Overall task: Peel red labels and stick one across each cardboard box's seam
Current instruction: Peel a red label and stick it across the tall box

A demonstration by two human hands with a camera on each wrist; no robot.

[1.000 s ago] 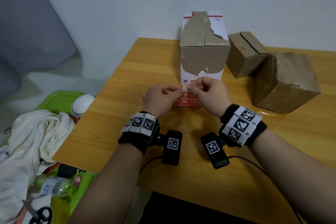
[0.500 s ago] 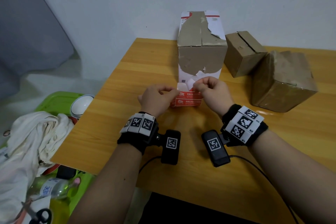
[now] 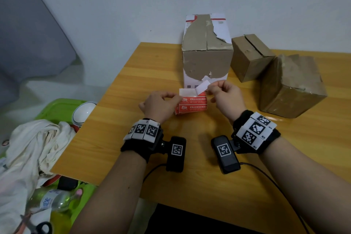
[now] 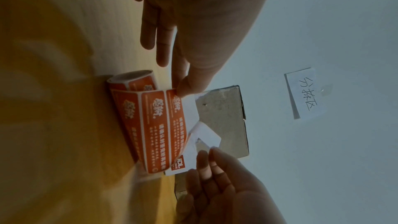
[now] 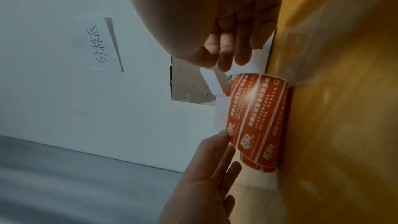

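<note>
The label strip (image 3: 191, 103), long axis left-right, is pinched by the left hand (image 3: 160, 104); a half-peeled label (image 3: 202, 86), angled up-right, is pinched by the right hand (image 3: 226, 94).

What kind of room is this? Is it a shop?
Probably a small parcel-packing corner, not a shop: worn cardboard boxes on a wooden table, a roll of red labels, and a handwritten note on the wall.

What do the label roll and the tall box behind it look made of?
Label roll: glossy printed paper on white backing, probably; it shows glare and curls freely. Tall box: cardboard with a white printed facing, torn away to matte grey-brown board.
</note>
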